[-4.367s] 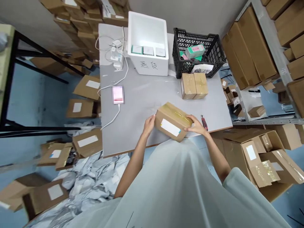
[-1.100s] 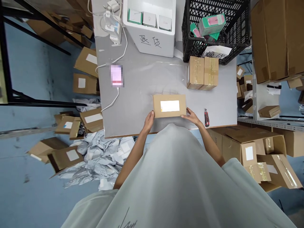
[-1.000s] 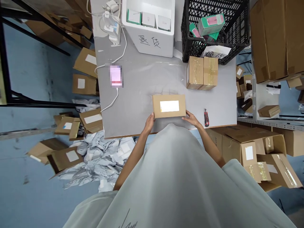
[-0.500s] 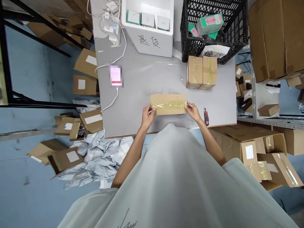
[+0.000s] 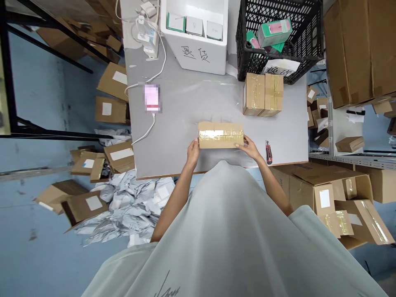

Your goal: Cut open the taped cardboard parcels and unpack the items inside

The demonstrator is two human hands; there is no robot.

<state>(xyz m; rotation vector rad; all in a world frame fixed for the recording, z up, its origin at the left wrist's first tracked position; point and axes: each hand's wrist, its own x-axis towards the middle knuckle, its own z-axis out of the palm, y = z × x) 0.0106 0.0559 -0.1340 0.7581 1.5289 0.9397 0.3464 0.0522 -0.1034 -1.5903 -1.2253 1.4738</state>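
Observation:
Between my two hands is a small brown cardboard box (image 5: 221, 141), with shiny clear tape running along its upper face. My left hand (image 5: 193, 152) grips its left end, the fingers pressed against the side. At the right end, my right hand (image 5: 250, 148) holds the box near its front corner, with a fingertip on the top face. The box is over the grey table (image 5: 185, 99) near its front edge. To the right of my right hand lies a red and black box cutter (image 5: 268, 152).
Two taped boxes (image 5: 262, 95) stand together at the table's right, before a black crate (image 5: 244, 62) with green-pink packages. A white foam bin (image 5: 202, 57) with small boxes is at the back. A power strip (image 5: 151, 43) and a white-cabled, blurred-out device (image 5: 152, 98) sit left.
My right hand has shifted its grip to the front corner of the box. My left fingers have moved off the top face to the side. The box has barely moved.

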